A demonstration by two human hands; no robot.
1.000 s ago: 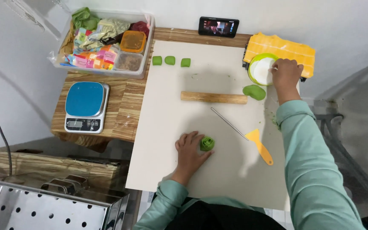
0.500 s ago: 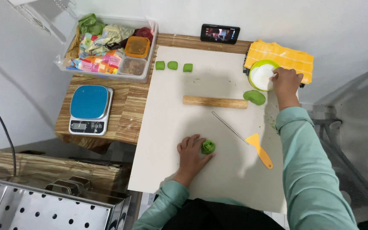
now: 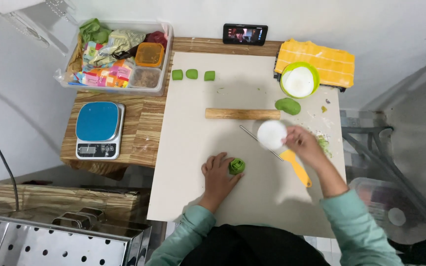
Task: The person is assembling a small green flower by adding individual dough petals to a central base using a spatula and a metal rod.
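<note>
White round wrapper disc point(image 3: 271, 134) pinched at its edge in right hand point(image 3: 304, 144), fingers together on it, held just above the mat right of centre, below the rolling pin's right end. Green dough roll point(image 3: 237, 165) on the mat, lower centre, touched by left hand point(image 3: 218, 175); fingers loosely curled against its left side, not wrapped around, palm flat on the mat. Thin metal blade with yellow handle point(image 3: 296, 167) lying diagonally under the disc and right hand, handle end toward the near right. Wooden rolling pin point(image 3: 242, 114) lying crosswise above the disc, apart from both hands. Green dough lump point(image 3: 288, 105) just past the pin's right end. Green-rimmed bowl with white stack inside point(image 3: 299, 81) beyond the lump, sitting partly on a folded yellow cloth point(image 3: 321, 60) at far right. Three small green dough pieces point(image 3: 192, 74) in a row at the mat's far left edge. Beige mat point(image 3: 198, 148) covering most of the table. Clear plastic bin of packets and tubs point(image 3: 117, 54) far left; blue-topped kitchen scale point(image 3: 98, 129) on bare wood near it. Phone point(image 3: 245, 34) propped against the far wall. Perforated steel tray point(image 3: 50, 244) bottom left, off the table.
</note>
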